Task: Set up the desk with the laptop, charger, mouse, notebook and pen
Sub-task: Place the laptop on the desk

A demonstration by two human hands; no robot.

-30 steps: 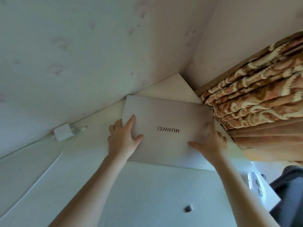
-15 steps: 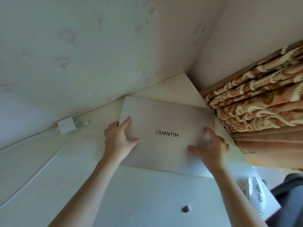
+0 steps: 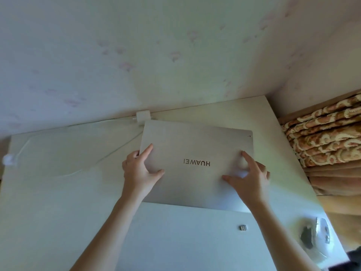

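A closed silver laptop (image 3: 197,145) lies flat on the white desk (image 3: 58,192), its logo facing away from me. My left hand (image 3: 139,171) grips its left edge with fingers on the lid. My right hand (image 3: 248,177) rests on the lid near the right edge, fingers spread. A white charger brick (image 3: 143,116) sits against the wall just behind the laptop's far left corner, its thin cable (image 3: 109,155) trailing left to a white plug (image 3: 8,159). A white mouse (image 3: 314,234) lies at the desk's near right. Notebook and pen are not in view.
A small metal USB dongle (image 3: 243,227) lies on the desk in front of the laptop. A pale wall runs behind the desk. A patterned orange and cream fabric (image 3: 324,137) lies right of the desk's edge.
The view has swung, so the desk now appears more level and its left end shows. The laptop now sits closer to the charger brick. Both hands stay on the lid.
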